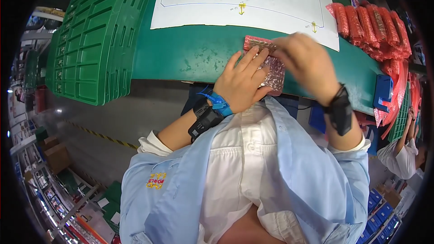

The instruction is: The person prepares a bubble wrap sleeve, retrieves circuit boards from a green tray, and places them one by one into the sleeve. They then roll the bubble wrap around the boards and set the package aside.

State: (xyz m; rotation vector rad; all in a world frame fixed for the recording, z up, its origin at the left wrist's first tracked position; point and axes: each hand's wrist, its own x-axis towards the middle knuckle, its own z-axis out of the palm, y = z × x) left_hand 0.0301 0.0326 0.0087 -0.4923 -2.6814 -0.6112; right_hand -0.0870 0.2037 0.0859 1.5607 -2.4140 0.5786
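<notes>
A pink bubble-wrap sheet (274, 82) lies at the near edge of the green table. Its far end is folded around a narrow brownish piece, whose kind I cannot make out. My left hand (242, 79) rests across the wrap with fingers stretched and spread, pressing it down. From the right, my right hand (307, 61) reaches over with bent fingers, its fingertips pinched at the wrap's upper right part. That hand hides the right end of the folded piece.
Stacked green plastic crates (90, 40) stand at the left. A white marked board (203, 13) lies at the back of the green table (172, 54). Several red-wrapped bundles (370, 25) are piled at the right, above a blue tape dispenser-like block (383, 92). Another person (400, 158) is at far right.
</notes>
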